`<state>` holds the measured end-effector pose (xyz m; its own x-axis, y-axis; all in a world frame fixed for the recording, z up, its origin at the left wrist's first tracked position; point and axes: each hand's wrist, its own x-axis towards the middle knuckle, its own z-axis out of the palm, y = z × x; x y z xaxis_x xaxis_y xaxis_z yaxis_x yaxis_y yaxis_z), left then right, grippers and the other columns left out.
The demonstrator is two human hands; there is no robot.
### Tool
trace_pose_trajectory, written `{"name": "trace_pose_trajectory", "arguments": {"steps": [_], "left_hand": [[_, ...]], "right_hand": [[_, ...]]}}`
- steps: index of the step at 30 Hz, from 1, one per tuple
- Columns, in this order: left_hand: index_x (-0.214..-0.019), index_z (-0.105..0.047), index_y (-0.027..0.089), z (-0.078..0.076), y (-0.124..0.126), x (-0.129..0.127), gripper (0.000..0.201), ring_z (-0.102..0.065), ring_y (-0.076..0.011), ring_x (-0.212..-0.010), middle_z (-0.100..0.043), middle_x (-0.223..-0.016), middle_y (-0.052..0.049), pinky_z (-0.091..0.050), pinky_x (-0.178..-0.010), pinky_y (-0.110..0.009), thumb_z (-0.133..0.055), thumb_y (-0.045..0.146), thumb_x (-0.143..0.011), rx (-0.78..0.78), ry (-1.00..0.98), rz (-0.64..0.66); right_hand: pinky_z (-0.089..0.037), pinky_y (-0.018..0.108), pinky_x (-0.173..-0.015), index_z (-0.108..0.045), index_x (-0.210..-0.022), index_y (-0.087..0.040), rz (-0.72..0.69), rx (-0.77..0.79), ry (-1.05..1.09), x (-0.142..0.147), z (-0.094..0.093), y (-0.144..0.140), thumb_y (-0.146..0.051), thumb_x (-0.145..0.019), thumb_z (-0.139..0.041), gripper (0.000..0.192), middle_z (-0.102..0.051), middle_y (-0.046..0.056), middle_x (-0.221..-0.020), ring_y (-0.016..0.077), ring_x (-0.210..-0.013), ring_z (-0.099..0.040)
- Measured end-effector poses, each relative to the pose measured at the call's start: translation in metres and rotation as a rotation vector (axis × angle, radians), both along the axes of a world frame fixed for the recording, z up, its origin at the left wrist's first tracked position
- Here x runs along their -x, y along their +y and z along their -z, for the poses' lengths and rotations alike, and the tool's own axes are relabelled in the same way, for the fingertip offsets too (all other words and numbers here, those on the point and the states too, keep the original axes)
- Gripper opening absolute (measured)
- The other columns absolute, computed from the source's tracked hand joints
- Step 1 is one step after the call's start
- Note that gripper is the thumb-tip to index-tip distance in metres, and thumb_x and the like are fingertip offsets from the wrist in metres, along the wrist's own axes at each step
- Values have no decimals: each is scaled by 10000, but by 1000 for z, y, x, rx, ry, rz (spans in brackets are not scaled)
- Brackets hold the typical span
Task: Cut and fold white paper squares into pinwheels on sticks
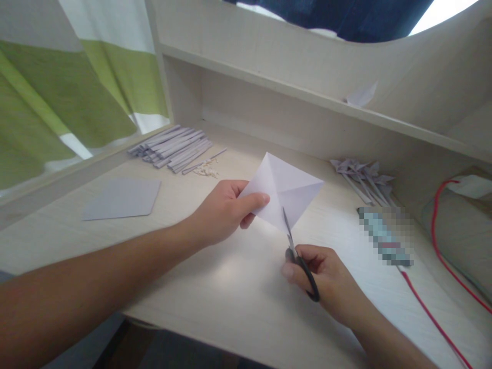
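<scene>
My left hand point(238, 205) pinches the left corner of a square paper sheet point(294, 177), thumb on top, holding it up over the desk. Crease lines cross the pale sheet diagonally. My right hand point(319, 271) is closed round the black handles of a pair of scissors point(292, 248). The scissors' blades point up and away, meeting the sheet at its near corner; one blade lies in front of the paper. How far any cut runs, I cannot tell.
Several rolled paper sticks point(175, 146) lie at the back left, beside small scraps point(207, 169). A stack of square paper point(123, 200) rests at left. Folded paper pinwheels point(363, 177) on sticks, a blurred-out phone-like object point(384, 238) and a red cable point(434, 318) occupy the right.
</scene>
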<state>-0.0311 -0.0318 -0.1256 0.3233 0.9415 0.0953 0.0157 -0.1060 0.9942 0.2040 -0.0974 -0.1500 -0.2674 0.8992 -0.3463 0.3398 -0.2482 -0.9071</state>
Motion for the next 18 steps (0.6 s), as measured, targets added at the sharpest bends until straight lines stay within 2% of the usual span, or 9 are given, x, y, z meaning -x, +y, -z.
{"name": "trace_pose_trajectory", "arguments": {"steps": [6,18], "left_hand": [[-573,-533,186,-1,-2,0,384,-427,-96,-499,-529,-523,26,-292,-515,-265,-647,392,-876,11,32,27],[-593,-542,186,1,0,-1,374,-440,-100,-498,-534,-527,22,-308,-510,-252,-664,409,-868,20,10,29]], "right_hand": [[-244,260,-531,-604,-664,-172,-5,-15,22,1,-1,-1,-480,-721,-888,423,-438,-51,-604,98,-571,-323],[-240,279,-525,-570,-609,-195,9,-29,-50,3,-5,1,-550,-710,-861,470,-402,-56,-561,106,-548,-308]]}}
